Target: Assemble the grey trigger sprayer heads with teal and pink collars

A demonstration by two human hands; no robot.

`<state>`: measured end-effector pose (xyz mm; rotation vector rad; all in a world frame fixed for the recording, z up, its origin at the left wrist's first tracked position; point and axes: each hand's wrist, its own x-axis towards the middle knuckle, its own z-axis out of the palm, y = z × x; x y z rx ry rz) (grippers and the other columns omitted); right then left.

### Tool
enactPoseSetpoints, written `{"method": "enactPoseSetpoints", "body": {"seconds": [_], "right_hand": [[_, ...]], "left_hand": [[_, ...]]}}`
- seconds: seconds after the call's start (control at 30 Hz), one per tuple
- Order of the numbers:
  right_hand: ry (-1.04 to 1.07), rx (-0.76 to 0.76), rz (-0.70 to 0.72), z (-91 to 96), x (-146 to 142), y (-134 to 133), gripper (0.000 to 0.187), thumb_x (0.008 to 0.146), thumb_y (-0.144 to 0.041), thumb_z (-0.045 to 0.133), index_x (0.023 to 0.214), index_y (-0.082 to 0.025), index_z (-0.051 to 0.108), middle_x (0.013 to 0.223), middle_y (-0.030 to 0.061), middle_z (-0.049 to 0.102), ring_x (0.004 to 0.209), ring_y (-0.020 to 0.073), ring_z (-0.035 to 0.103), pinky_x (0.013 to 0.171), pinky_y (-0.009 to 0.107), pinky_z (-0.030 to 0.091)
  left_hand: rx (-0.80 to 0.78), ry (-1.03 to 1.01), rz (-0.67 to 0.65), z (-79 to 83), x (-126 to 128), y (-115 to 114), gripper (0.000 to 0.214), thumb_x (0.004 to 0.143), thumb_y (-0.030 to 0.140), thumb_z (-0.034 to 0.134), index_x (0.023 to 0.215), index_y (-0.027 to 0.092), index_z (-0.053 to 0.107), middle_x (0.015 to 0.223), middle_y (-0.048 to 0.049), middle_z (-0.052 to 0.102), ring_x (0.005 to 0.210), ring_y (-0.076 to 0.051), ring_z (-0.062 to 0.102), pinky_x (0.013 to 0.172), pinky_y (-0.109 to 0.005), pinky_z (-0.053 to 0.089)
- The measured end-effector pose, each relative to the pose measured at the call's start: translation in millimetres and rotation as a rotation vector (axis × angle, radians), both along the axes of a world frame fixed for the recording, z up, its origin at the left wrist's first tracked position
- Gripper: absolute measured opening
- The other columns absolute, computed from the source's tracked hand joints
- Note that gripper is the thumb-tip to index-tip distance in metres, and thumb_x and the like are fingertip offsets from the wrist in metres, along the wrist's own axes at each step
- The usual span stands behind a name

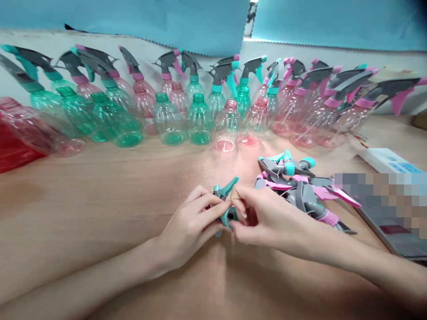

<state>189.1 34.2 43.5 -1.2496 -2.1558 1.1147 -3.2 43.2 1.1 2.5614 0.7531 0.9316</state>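
Over the near middle of the wooden table point(133, 218), a grey and teal trigger spray head point(228, 216) is between my two hands. My left hand point(193, 218) is closed around its body, with the teal trigger sticking up past the fingers. The open underside of the teal collar faces me. My right hand point(263, 215) is closed in a pinch at the collar's right side; whether its fingertips hold a separate small part is hidden. Just beyond my right hand lies a pile of loose spray heads point(300, 191), grey with teal or pink parts.
Open-topped green bottles point(199, 120) and pink bottles point(227, 126) stand along the back. Behind them are several bottles with spray heads fitted point(216, 91). A red plastic bag point(16, 144) lies far left. A dark flat device point(383, 222) and a white box point(388, 160) are at right.
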Motion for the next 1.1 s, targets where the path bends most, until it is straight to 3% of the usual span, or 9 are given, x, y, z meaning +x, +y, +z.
{"method": "enactPoseSetpoints", "body": {"seconds": [0.17,0.33,0.73,0.97,1.1], "right_hand": [[-0.11,0.274,-0.013,-0.7,-4,-8,0.029,0.06,-0.003,0.05,0.065,-0.022,0.029,0.056,-0.0101,0.038,0.047,0.0053,0.031,0.044,0.02,0.022],[-0.164,0.392,-0.018,-1.9,-4,-9,0.03,0.059,-0.002,0.049,0.065,-0.022,0.027,0.052,-0.0107,0.034,0.044,0.0052,0.027,0.043,0.019,0.018],[-0.127,0.238,-0.002,-10.6,-2,2,0.025,0.064,-0.01,0.053,0.066,-0.022,0.031,0.056,-0.0087,0.044,0.047,0.006,0.038,0.045,0.02,0.025],[-0.142,0.433,0.001,-8.2,-5,-2,0.029,0.06,-0.005,0.047,0.067,-0.023,0.026,0.057,-0.0068,0.042,0.05,0.0079,0.033,0.047,0.022,0.021],[-0.099,0.446,0.019,-11.9,-6,-2,0.027,0.06,-0.004,0.044,0.067,-0.023,0.026,0.06,-0.0057,0.043,0.053,0.0086,0.035,0.05,0.022,0.023]], "left_hand": [[0.005,0.01,-0.002,-1.8,0,-1,0.015,0.088,0.009,0.053,0.098,0.015,0.063,0.093,-0.0076,0.061,0.084,-0.019,0.043,0.072,-0.031,0.046],[-0.036,0.044,0.044,-0.5,0,-1,0.013,0.088,0.009,0.054,0.095,0.015,0.063,0.091,-0.0071,0.059,0.085,-0.019,0.044,0.074,-0.032,0.046],[-0.066,0.038,0.037,-0.4,1,-1,0.021,0.087,0.006,0.054,0.101,0.017,0.062,0.092,-0.0062,0.061,0.086,-0.019,0.046,0.073,-0.031,0.046],[-0.072,0.039,0.054,0.1,1,-1,0.011,0.089,0.011,0.053,0.093,0.015,0.062,0.089,-0.0057,0.057,0.083,-0.018,0.045,0.074,-0.032,0.045],[-0.08,0.048,0.058,0.0,1,0,0.011,0.09,0.012,0.052,0.092,0.015,0.062,0.089,-0.0056,0.056,0.083,-0.019,0.044,0.075,-0.032,0.044]]}}
